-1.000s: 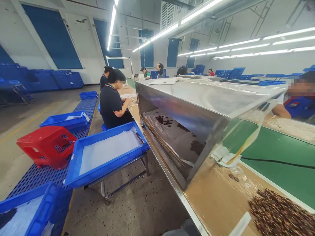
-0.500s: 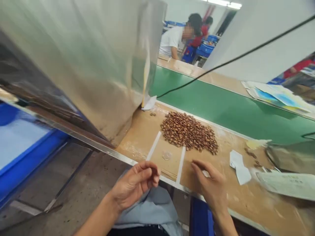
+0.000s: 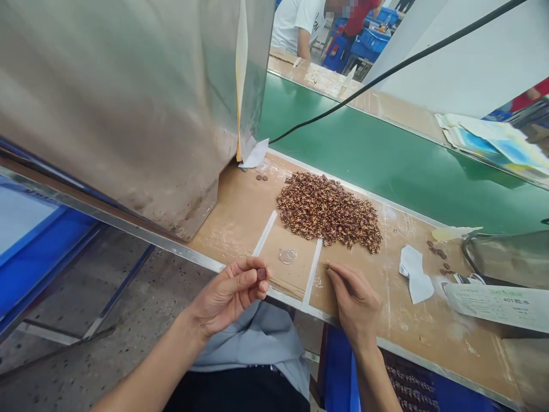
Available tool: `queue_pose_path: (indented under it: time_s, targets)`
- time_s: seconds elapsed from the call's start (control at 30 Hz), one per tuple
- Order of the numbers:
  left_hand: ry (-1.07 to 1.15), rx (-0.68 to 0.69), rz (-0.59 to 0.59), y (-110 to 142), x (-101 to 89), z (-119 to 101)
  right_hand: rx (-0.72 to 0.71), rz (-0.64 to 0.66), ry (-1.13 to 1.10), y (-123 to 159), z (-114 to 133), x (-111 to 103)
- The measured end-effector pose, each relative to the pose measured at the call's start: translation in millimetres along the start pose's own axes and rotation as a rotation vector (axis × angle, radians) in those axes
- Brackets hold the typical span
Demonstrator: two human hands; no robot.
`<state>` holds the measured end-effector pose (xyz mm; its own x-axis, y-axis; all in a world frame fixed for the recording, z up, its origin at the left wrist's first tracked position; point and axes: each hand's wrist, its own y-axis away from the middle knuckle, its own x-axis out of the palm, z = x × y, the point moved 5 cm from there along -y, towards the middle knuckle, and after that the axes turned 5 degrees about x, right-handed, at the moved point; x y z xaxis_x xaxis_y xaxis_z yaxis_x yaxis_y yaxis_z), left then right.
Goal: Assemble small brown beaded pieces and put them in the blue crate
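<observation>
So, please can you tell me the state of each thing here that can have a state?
Left hand: curled, pinching a small brown disc.
Right hand: fingertips down on the cardboard.
Brown pieces: heaped in a loose pile.
Clear ring: lying flat between two white strips.
Tissue: crumpled, lying on the cardboard.
Steel box: standing on the bench, closed on this side.
</observation>
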<state>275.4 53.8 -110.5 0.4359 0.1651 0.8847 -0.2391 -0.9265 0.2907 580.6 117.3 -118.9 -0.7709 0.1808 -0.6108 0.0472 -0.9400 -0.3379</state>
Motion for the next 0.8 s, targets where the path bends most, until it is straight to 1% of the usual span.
queue_pose_path:
  time_s: [0.07, 0.23, 0.37, 0.43, 0.57, 0.63, 0.73, 0.8]
  targets:
    - [-0.028, 0.012, 0.002, -2.1, -1.9, -1.0, 0.007, -0.012, 0.003, -0.2, 0.5, -0.6]
    - [-0.123, 0.0, -0.04, -4.0, -10.1, -4.0, 0.047, -0.047, 0.003, -1.3, 7.5, -2.2]
    - [-0.219, 0.047, -0.012, -14.5, -11.9, -11.6, 0.115, -0.1, -0.105, -4.2, 27.6, -2.3]
    - [-0.256, 0.102, -0.011, -22.4, -14.3, -17.4, 0.11, -0.095, -0.158, -6.8, 42.5, 2.2]
    - [-0.328, 0.202, -0.051, -33.6, -22.9, -26.7, -0.02, -0.023, -0.149, -17.5, 74.5, 17.8]
    - [-0.345, 0.228, -0.047, -35.1, -24.8, -27.9, -0.103, -0.007, -0.114, -24.4, 87.6, 24.7]
    - [-0.342, 0.248, -0.023, -34.5, -24.6, -26.9, -0.22, 0.005, -0.011, -32.2, 101.9, 33.1]
    - [-0.324, 0.253, -0.007, -33.8, -23.6, -25.8, -0.276, 0.017, 0.047, -34.5, 107.2, 37.7]
